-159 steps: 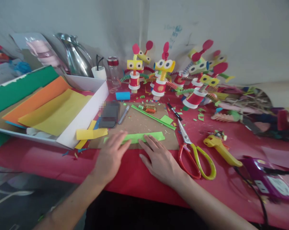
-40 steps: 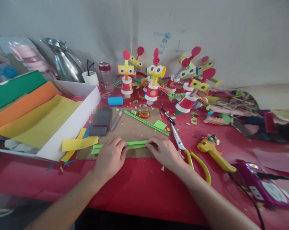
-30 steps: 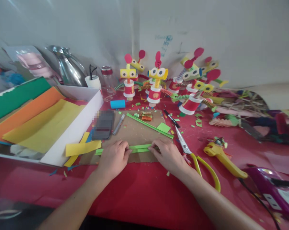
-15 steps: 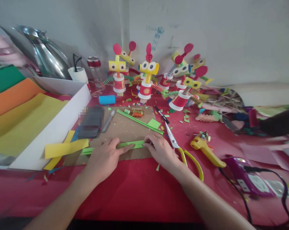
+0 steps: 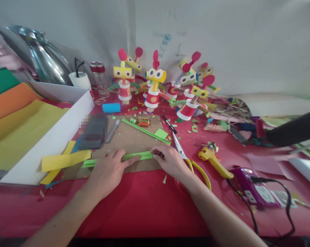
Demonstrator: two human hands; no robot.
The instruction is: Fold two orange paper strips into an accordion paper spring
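Note:
A folded green paper strip (image 5: 145,155) lies across a brown cardboard sheet (image 5: 111,140). My left hand (image 5: 110,169) rests flat on it, its fingers stretched along the paper. At the strip's right end, my right hand (image 5: 167,160) pinches the paper between thumb and fingers. Farther back on the cardboard are a second green strip (image 5: 141,129), a small green paper square (image 5: 161,133) and folded paper springs (image 5: 144,121). Scissors with yellow handles (image 5: 181,146) lie beside my right hand, partly under the wrist. Yellow paper strips (image 5: 67,160) lie to the left of my left hand.
Paper-cup figures (image 5: 153,98) stand along the wall. A white box (image 5: 54,140) with coloured paper is at left, near a phone (image 5: 93,132) and a metal jug (image 5: 45,61). At right are a yellow glue gun (image 5: 216,162) and a purple power strip (image 5: 255,188) with cables.
The view has shifted slightly, so everything sits a little farther left. Both hands keep nearly the same place on the green strip.

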